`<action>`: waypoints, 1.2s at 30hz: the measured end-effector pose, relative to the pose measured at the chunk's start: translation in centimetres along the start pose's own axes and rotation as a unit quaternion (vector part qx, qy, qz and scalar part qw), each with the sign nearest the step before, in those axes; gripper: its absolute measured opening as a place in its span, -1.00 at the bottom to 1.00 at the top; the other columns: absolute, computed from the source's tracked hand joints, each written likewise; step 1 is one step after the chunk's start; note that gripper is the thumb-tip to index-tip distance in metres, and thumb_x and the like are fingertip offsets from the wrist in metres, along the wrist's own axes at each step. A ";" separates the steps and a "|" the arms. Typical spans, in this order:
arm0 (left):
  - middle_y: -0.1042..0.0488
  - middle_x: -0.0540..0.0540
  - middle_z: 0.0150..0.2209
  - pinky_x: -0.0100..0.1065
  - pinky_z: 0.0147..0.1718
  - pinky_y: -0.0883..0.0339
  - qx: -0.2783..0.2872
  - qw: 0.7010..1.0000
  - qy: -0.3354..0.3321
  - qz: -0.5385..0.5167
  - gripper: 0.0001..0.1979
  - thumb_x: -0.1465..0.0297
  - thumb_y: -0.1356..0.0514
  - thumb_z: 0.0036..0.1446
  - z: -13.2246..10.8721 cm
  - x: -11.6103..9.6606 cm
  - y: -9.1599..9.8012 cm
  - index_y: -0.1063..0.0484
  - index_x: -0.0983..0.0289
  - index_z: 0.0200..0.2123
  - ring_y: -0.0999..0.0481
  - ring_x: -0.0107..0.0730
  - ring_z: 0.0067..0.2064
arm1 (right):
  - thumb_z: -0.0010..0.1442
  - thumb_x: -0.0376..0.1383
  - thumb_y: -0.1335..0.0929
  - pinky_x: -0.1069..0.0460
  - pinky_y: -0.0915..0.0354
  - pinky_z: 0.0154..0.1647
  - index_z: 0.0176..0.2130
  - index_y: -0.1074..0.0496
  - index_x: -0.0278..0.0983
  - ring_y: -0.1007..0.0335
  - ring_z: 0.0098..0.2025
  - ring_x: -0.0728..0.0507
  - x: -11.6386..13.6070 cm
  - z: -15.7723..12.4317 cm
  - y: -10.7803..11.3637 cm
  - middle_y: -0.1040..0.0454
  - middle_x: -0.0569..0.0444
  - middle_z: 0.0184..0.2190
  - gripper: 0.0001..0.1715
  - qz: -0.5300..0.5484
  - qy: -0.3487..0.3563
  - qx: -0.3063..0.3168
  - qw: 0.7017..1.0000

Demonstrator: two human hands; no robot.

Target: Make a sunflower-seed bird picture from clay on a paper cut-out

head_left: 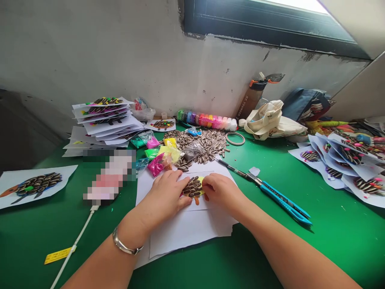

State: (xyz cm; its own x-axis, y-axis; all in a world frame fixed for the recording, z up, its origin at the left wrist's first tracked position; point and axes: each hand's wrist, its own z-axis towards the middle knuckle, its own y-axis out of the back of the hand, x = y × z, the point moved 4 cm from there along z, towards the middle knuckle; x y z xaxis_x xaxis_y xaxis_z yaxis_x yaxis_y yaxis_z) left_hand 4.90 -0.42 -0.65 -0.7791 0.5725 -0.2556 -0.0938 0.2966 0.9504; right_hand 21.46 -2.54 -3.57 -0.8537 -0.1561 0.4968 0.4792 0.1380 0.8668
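A small seed picture lies on white paper in front of me: striped sunflower seeds overlap in rows on coloured clay. A strip of yellow clay shows along its right side, and an orange piece sticks out below. My left hand rests flat with fingers apart, thumb and fingertips steadying the picture's left side. At its right edge, my right hand has its fingers pinched together against the yellow clay; whatever is between them is hidden. Beneath both hands are several white sheets.
Behind the paper lies a sunflower seed heap with bagged clay in front. A blue utility knife, pen and tape roll lie right. Finished pictures are stacked left; others lie right. A cable crosses the left.
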 end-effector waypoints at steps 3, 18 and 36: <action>-0.33 0.19 0.10 -0.10 0.07 -0.20 0.004 1.000 0.002 -0.002 -0.60 0.25 -0.20 0.13 -0.1 0.0 0.0 -0.42 0.16 0.05 -0.26 0.02 0.13 | 0.12 -0.46 -0.25 0.08 -0.03 -0.33 -0.54 -0.39 -0.28 -0.25 -0.35 -0.05 0.3 0.0 0.1 -0.38 0.09 -0.48 -0.74 0.003 0.008 -0.008 1.000; -0.35 0.21 0.07 -0.07 0.05 -0.22 -0.012 1.000 0.002 -0.017 -0.62 0.25 -0.19 0.13 -0.2 0.2 0.2 -0.43 0.19 0.02 -0.29 0.02 0.10 | 0.17 -0.35 -0.24 0.07 -0.14 -0.28 -0.33 -0.51 -0.25 -0.38 -0.27 -0.09 -6.7 3.2 6.2 -0.54 0.05 -0.34 -0.75 -0.068 -0.146 -0.157 0.974; -0.34 0.22 0.11 0.01 0.09 -0.20 -0.008 1.000 0.009 -0.025 -0.58 0.27 -0.20 0.10 0.0 0.4 -0.2 -0.41 0.18 0.06 -0.27 0.07 0.14 | 0.34 -0.26 -0.15 0.04 -0.14 -0.34 -0.16 -0.37 -0.25 -0.36 -0.33 -0.12 -6.7 3.6 5.9 -0.48 0.01 -0.34 -0.75 -0.096 -0.155 -0.162 0.970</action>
State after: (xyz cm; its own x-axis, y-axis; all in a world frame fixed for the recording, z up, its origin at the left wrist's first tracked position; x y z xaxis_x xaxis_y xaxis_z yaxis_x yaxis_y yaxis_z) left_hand 4.59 -0.24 -0.99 -0.7844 0.5433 -0.2994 -0.1426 0.3117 0.9394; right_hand 29.22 2.80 -1.94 -0.9296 0.1600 0.3319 0.3016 -0.1871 0.9349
